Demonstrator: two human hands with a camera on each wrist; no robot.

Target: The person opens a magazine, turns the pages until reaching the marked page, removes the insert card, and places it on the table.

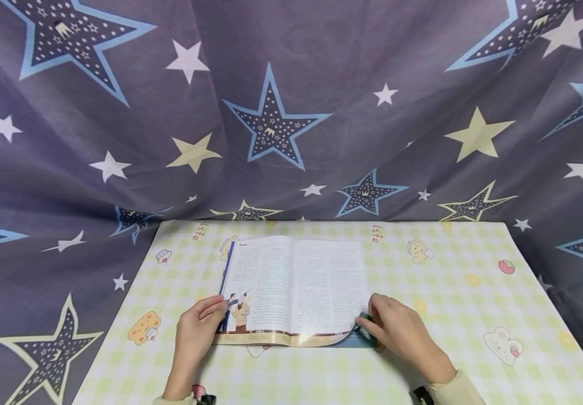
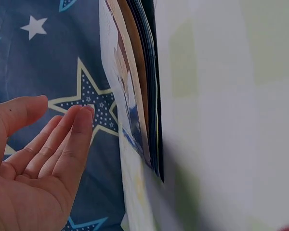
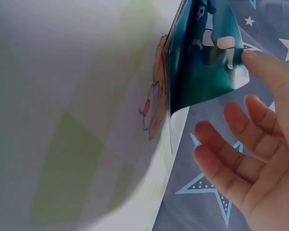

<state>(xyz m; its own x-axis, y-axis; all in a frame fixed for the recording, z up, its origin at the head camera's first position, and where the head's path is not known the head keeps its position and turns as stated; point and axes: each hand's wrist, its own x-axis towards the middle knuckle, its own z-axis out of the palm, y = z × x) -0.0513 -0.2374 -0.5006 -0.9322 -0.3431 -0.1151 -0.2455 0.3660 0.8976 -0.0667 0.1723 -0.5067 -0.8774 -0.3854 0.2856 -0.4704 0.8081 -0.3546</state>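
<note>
An open magazine (image 1: pixel 266 287) lies on the table, showing two pages of text and a small picture of figures at its lower left. The left hand (image 1: pixel 197 326) is at the magazine's left edge. In the left wrist view, the left hand's fingers (image 2: pixel 77 139) are extended with the thumb apart, holding nothing. At the lower right corner is the right hand (image 1: pixel 405 332). The right wrist view shows its thumb at the edge of a curled-up page (image 3: pixel 212 72) with a teal picture. The other right fingers (image 3: pixel 231 159) are loosely bent, away from the paper.
A green-and-white checked cloth (image 1: pixel 453 315) with cartoon prints covers the table. Dark curtains (image 1: pixel 352 50) patterned with stars hang behind and at both sides. Dark bands (image 1: pixel 423 395) sit on the wrists below light sleeves (image 1: pixel 458 391).
</note>
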